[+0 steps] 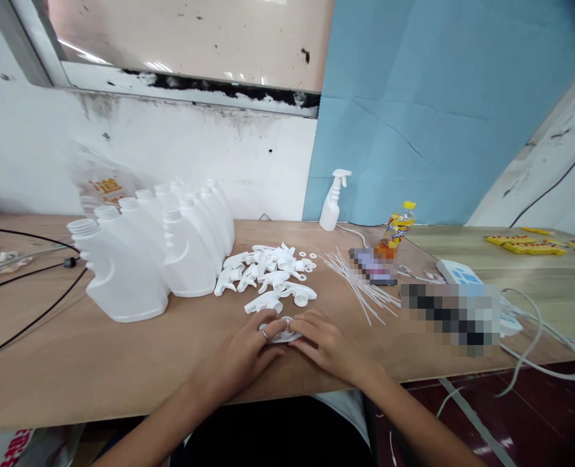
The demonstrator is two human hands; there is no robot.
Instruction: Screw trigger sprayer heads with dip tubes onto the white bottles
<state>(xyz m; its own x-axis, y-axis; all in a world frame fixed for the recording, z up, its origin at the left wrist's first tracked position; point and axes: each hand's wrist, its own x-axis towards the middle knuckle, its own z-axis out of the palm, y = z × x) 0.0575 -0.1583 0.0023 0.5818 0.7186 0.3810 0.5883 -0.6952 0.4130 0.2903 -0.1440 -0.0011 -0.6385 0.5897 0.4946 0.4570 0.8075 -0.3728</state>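
Observation:
Near the table's front edge, my left hand (pixel 254 344) and my right hand (pixel 323 340) meet around a white spray head (pixel 283 332). The fingers of both are closed on its two ends, and part of it is hidden by them. A ring shows on a left finger. Just beyond my hands lies a loose pile of white spray heads (pixel 275 275), with small white washers (pixel 306 259) at its right side. Thin white tubes (pixel 360 285) are spread to the right of the pile.
Several white bottles (pixel 136 279) without tops stand in rows at the left. A complete spray bottle (pixel 330 207) stands near the wall, with a drink bottle (pixel 398 230) and a phone (pixel 372 266) to its right. Black cables (pixel 48 259) cross the left side; a white cable hangs at right.

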